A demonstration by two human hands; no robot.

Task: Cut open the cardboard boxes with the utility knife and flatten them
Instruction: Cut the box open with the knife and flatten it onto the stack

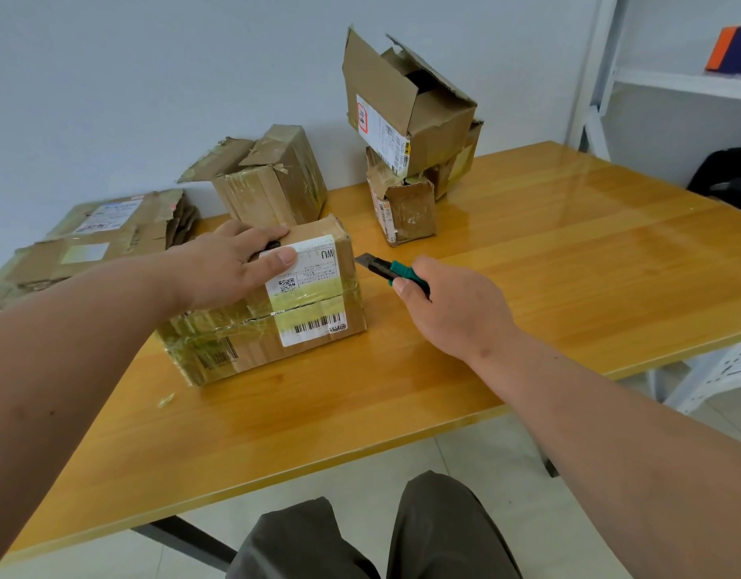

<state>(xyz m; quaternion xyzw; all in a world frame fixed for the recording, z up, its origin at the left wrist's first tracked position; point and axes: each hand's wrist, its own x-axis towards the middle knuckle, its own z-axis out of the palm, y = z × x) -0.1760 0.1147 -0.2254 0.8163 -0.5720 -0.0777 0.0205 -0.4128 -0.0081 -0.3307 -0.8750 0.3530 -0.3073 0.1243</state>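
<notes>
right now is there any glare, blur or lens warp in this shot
Head view: window glare streaks the glossy table at far right; wide-angle warp bends the shelf frame and stretches both forearms; the taped box and utility knife look sharp, shadows soft.

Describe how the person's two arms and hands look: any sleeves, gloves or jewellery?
Both forearms are bare to the frame edge, no sleeves showing. The left hand and right hand wear no gloves, and no rings, watch or bracelet are visible. The nails look short and unpainted.

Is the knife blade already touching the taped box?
No, the utility knife in the right hand sits just clear of the taped box.
</notes>
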